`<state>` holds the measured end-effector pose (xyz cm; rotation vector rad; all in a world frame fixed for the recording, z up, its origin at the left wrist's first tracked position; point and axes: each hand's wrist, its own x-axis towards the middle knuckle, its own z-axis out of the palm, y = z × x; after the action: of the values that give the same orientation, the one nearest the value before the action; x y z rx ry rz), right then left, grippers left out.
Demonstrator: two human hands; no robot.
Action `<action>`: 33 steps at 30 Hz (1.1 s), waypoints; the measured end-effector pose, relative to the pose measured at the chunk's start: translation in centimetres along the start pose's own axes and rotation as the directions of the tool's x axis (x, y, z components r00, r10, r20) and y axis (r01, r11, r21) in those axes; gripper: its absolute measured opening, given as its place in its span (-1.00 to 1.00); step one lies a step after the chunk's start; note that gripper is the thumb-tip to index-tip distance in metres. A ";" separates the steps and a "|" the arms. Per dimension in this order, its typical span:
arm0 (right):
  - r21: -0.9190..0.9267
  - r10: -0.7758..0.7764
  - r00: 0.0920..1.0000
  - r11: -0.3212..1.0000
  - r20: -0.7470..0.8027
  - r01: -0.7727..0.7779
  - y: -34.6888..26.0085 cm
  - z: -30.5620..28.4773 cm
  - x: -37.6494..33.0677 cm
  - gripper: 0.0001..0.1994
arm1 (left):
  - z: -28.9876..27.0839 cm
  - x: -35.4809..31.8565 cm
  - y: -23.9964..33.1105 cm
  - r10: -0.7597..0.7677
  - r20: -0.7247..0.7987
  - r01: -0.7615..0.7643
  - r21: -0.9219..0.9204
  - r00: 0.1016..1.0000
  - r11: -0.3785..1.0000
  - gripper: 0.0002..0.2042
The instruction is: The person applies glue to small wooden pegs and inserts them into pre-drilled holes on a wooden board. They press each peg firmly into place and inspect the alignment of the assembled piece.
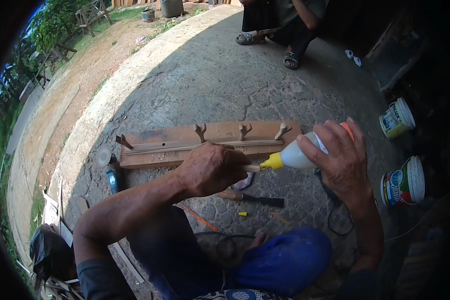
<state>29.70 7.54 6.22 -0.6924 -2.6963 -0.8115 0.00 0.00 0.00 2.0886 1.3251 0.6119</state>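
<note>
My left hand [212,169] is closed around a short wooden peg [252,168], most of it hidden by the fingers. In my right hand [342,160] is a white squeeze bottle [297,152], tipped on its side. Its yellow nozzle [271,162] meets or nearly meets the peg's end. Behind both hands a long wooden board [160,159] lies on the ground. Several forked wooden pegs [244,131] stand up from it, and a dark hole [163,144] shows on its left part. Thin wooden strips [185,147] lie along the board.
Below my hands are a tool with a wooden part and dark handle [262,201], a small yellow cap [242,214] and an orange strip [200,218]. An angle grinder [113,181] lies left. Two paint buckets [403,181] stand right. A person's sandalled foot [291,60] is ahead.
</note>
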 end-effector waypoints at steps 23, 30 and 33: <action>-0.059 0.026 0.998 0.998 -0.052 -0.029 -0.1 0.2 -0.2 -0.42 | -0.1 0.0 -0.2 0.102 -0.095 -0.081 0.204 0.990 0.976 -0.77; -0.048 0.029 0.999 0.998 -0.040 -0.031 -0.2 0.1 0.0 -0.40 | -0.1 0.1 0.1 0.071 -0.085 -0.054 0.189 0.994 0.980 -0.78; -0.043 0.036 0.998 0.998 -0.044 -0.038 -0.1 0.2 0.0 -0.40 | -0.1 0.1 0.3 0.063 -0.082 -0.046 0.195 0.995 0.980 -0.79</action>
<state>29.65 7.61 6.02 -0.7239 -2.6261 -0.8691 0.18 0.02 0.29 2.2834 1.4305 0.6269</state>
